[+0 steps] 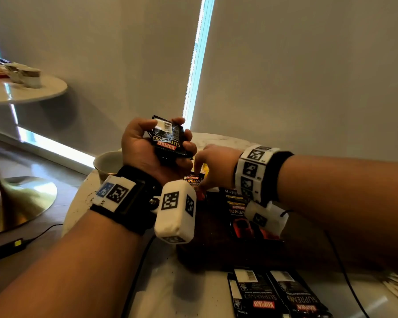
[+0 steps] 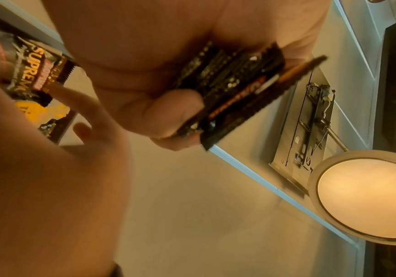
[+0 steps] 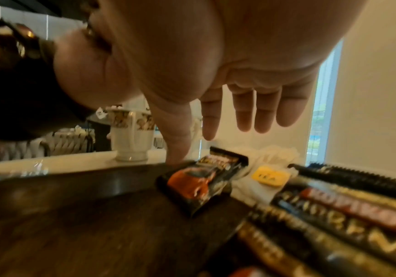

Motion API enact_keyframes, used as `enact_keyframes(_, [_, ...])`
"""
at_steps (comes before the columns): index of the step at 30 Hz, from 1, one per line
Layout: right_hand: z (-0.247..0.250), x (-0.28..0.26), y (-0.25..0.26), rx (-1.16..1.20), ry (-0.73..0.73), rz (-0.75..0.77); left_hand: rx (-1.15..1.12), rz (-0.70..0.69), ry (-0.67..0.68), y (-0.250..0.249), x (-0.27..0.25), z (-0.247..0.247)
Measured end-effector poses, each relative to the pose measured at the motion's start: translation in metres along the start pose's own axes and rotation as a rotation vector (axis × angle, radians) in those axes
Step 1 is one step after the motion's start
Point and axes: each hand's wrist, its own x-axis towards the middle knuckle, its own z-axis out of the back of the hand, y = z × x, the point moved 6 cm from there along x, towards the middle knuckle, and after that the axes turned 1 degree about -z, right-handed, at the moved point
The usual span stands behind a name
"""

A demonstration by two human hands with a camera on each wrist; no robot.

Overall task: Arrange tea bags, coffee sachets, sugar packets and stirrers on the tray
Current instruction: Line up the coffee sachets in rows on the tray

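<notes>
So I see my left hand [image 1: 147,148] gripping a stack of black coffee sachets [image 1: 169,140] above the table, at about 11 o'clock from the dark wooden tray [image 3: 73,215]. My right hand [image 3: 216,93] hangs over the tray with fingers loose, thumb tip touching one sachet [image 3: 199,183] (yellow-tagged tea bag [image 3: 270,177] just beside it, more sachets at 3 o'clock).

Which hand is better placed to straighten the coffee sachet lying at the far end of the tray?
Right. The right hand is open, thumb at that coffee sachet on the tray; the left hand holds a stack of sachets.
</notes>
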Motion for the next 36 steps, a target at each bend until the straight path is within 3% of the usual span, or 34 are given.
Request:
enact_keyframes(6, [0.036, -0.031, -0.037, 0.191, -0.151, -0.081, 0.057, 0.029, -0.123, 0.014, 0.004, 0.003])
enact_keyframes(11, [0.050, -0.062, -0.042, 0.352, -0.252, 0.036, 0.245, 0.076, -0.235, 0.024, 0.006, 0.008])
enact_keyframes(21, [0.043, -0.081, -0.027, 0.299, -0.400, 0.198, 0.404, 0.198, -0.345, 0.036, 0.006, 0.016])
enact_keyframes(27, [0.050, -0.077, -0.039, 0.418, -0.505, 0.082, 0.413, 0.226, -0.394, 0.038, 0.006, 0.019])
enact_keyframes(30, [0.056, -0.071, -0.053, 0.553, -0.585, 0.007, 0.416, 0.207, -0.413, 0.036, 0.006, 0.023])
enact_keyframes(32, [0.055, -0.066, -0.059, 0.659, -0.549, -0.030, 0.443, 0.213, -0.402, 0.036, 0.007, 0.024])
enact_keyframes(36, [0.048, -0.060, -0.057, 0.749, -0.444, -0.038, 0.501, 0.209, -0.252, 0.040, 0.007, 0.012])
